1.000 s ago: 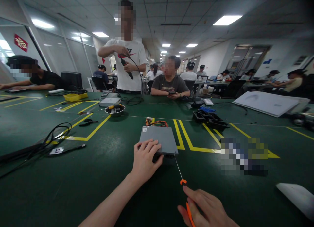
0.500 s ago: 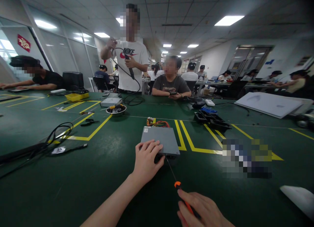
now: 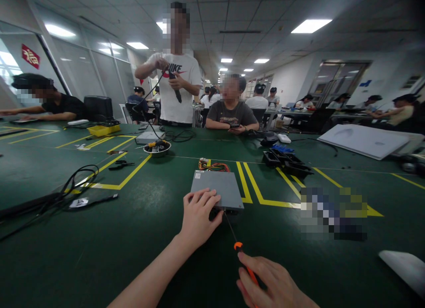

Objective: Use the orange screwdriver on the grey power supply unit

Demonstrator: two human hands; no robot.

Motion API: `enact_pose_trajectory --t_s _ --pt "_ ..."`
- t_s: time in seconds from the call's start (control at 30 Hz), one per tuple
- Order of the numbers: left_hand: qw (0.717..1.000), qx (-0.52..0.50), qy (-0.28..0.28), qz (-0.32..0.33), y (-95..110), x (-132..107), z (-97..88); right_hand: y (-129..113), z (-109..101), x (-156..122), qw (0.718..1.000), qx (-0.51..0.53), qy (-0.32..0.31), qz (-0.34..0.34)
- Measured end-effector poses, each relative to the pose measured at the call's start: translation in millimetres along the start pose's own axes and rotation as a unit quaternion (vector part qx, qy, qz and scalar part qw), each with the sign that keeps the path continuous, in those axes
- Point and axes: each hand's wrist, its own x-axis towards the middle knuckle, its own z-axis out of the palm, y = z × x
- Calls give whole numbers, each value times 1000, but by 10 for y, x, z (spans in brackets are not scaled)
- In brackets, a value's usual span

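A grey metal computer power supply [image 3: 221,184] lies flat on the green table, a bundle of coloured wires [image 3: 214,166] at its far side. My left hand [image 3: 201,215] grips its near left corner, fingers over the top and thumb at the front edge. In my right hand [image 3: 267,279] is a screwdriver [image 3: 238,246] with an orange and black handle. Its thin shaft slants up to the near face of the power supply, just right of my left thumb. Whether the tip sits in a screw is too small to tell.
A metal bowl [image 3: 157,149] holds tools and small parts. Black trays [image 3: 287,161] stand at the right, black cables [image 3: 71,188] at the left. A yellow tray [image 3: 104,130] lies further back. Across the table, one person [image 3: 179,86] stands with a cable and another [image 3: 232,113] sits.
My right hand and the screwdriver handle have shifted slightly left and up. The left hand stays on the power supply. The standing person's raised hand has moved lower and right with the cable.
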Motion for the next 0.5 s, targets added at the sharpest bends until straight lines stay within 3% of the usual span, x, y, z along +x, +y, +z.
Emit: enact_pose_trajectory --t_s 0.17,0.33,0.5 --pt "1000 5 1 0 -1 -5 5 -73 57 84 1000 9 -22 4" --pt "1000 3 -5 -3 1 -2 -1 -165 245 25 995 -8 -74 64" --pt "1000 -2 -3 -6 7 1 5 -149 107 81 997 -22 -79 -13"
